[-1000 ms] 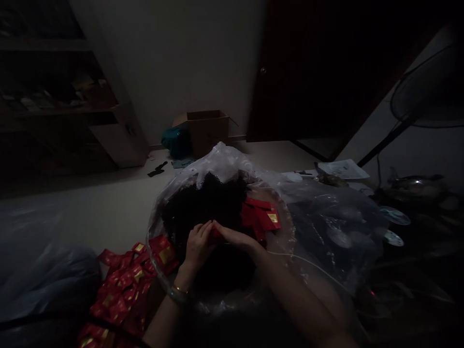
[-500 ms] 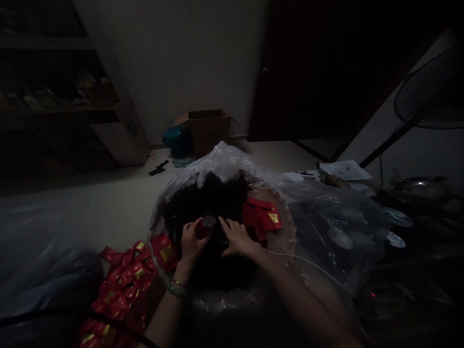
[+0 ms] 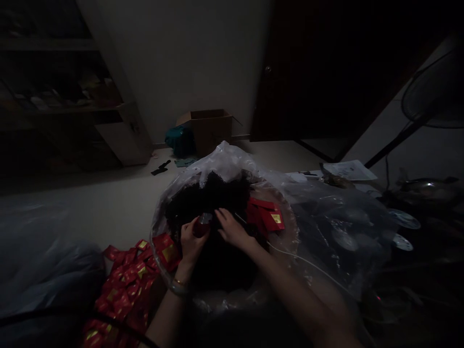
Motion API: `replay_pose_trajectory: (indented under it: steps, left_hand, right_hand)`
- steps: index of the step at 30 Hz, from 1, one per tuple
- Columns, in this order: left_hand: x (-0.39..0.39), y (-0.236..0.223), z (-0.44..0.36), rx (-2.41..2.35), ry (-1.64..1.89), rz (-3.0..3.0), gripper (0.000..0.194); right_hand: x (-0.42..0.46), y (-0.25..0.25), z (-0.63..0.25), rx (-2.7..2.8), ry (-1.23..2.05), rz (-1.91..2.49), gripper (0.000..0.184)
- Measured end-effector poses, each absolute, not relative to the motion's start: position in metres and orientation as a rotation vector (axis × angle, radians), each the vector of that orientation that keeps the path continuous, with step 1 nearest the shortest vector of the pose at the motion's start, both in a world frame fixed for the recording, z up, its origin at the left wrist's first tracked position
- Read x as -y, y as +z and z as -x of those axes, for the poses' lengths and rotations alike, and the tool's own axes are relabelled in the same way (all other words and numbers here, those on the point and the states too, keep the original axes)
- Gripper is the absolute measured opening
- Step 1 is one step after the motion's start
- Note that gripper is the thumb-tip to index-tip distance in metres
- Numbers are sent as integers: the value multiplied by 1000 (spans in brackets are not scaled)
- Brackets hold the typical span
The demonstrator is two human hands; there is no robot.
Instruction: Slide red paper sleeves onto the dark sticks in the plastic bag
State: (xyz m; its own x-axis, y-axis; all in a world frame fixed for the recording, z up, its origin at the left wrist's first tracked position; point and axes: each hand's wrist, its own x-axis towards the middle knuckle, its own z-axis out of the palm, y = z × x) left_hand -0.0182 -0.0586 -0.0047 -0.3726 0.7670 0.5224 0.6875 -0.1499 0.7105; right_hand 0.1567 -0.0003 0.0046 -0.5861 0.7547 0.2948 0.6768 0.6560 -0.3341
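My left hand (image 3: 191, 240) is wrapped around a small red packet (image 3: 202, 227), its pale, shiny mouth facing up. Just right of that packet, my right hand (image 3: 231, 228) is low over a heap of dark loose material (image 3: 208, 195), fingers stretched out and nothing visible in them. Its palm side is hidden. The heap fills a round container lined with a clear plastic bag (image 3: 228, 157); dim light keeps me from telling what it is. Several flat red packets (image 3: 266, 215) with gold labels lie inside the container's right side.
Many red packets (image 3: 125, 282) are piled left of the container, beside a plastic-wrapped bundle (image 3: 54, 275). A cardboard box (image 3: 212, 128) stands by the wall. Right are papers (image 3: 350, 170), a white cord (image 3: 311, 263) and a standing fan (image 3: 431, 92).
My hands were together around the red packet. They have come apart; the packet stays in my left hand, its mouth now showing, while my right hand moved off it to the heap.
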Motion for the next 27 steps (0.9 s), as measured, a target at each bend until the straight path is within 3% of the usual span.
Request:
replay_pose_trajectory:
  steps: [4, 9, 15, 20, 24, 27]
  left_hand:
    - [59, -5, 20, -2021, 1578, -1711, 52]
    - [59, -6, 21, -2038, 1556, -1676, 54]
    - [57, -8, 22, -2046, 1623, -1694, 55]
    - [56, -11, 22, -2056, 1616, -1685, 56]
    - [56, -11, 21, -2027, 1636, -1718, 55]
    - [56, -10, 21, -2013, 1637, -1738, 55]
  right_hand:
    - [9, 19, -125, 2781, 419, 1024, 86]
    - [29, 33, -127, 2864, 243, 1169, 70]
    - [47, 21, -152, 2815, 252, 1298, 64]
    - [17, 19, -167, 2570, 405, 1719, 77]
    - [6, 27, -158, 2544, 532, 1705, 91]
    - [16, 32, -143, 2693, 495, 1541, 74]
